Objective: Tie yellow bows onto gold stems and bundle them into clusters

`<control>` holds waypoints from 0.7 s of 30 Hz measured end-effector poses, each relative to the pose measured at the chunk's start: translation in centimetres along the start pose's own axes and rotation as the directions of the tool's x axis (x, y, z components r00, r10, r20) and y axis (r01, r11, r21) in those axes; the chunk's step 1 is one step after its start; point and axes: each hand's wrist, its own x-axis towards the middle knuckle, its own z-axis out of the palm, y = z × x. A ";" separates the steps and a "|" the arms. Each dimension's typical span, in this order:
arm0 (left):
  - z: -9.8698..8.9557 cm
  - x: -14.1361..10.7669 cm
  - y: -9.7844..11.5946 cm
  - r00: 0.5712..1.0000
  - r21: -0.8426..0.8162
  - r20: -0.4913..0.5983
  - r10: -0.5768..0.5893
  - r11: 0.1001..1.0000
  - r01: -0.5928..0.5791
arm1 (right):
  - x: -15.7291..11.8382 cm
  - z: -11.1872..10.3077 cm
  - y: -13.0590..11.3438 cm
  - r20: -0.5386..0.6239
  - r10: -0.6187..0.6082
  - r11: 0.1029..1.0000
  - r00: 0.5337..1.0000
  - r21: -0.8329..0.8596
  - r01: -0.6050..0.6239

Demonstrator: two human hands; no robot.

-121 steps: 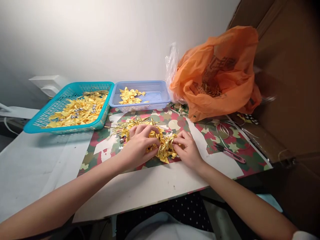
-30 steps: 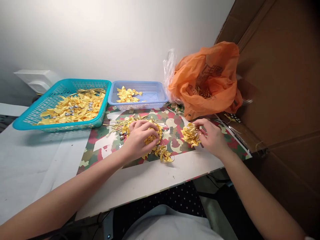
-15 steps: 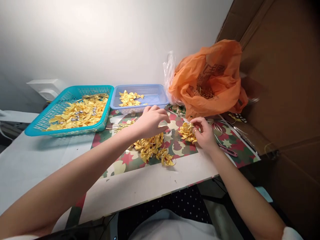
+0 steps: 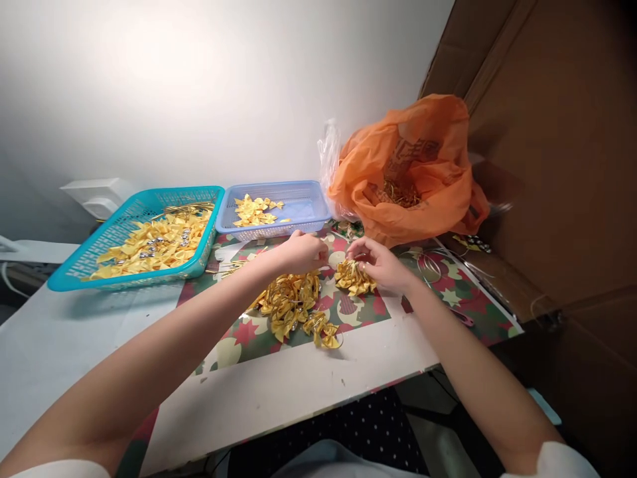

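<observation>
My right hand (image 4: pixel 382 262) is closed at the top of a small bunch of gold ribbon bows (image 4: pixel 355 279), which hangs just over the patterned table cover. To its left, my left hand (image 4: pixel 306 252) has its fingers curled together; whatever they may hold is too small to make out. Below that hand lies a pile of gold bows with thin ties and silvery beads (image 4: pixel 288 299), and a few more bows (image 4: pixel 322 330) trail off toward the front edge. Thin gold twist ties (image 4: pixel 233 267) stick out on the table, partly behind my left forearm.
At the back left stands a teal basket (image 4: pixel 62 282) of gold bows, beside a blue basket (image 4: pixel 303 229) with fewer bows. An orange plastic bag (image 4: pixel 418 222) sits at the back right, near a cardboard wall (image 4: pixel 562 166). A pink-handled tool (image 4: pixel 462 318) lies by my right forearm.
My left hand's spread fingers have curled in. My right hand has moved left with the bunch of bows, nearer the left hand. The camera view has shifted slightly.
</observation>
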 end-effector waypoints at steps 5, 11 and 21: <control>0.2 -0.7 -1.0 0.996 -0.108 -0.084 -0.001 0.994 -0.008 | 2.2 0.8 0.2 0.082 0.025 1.000 0.996 -0.004 -0.025; 0.5 -1.0 -1.5 0.990 -0.183 -0.143 -0.005 0.983 -0.022 | 3.5 1.2 0.2 0.118 -0.016 0.999 0.993 -0.048 0.021; 0.7 -0.9 -1.4 0.990 -0.237 -0.142 -0.001 0.971 -0.033 | 3.5 2.0 0.6 -0.118 -0.073 0.972 0.990 -0.231 0.044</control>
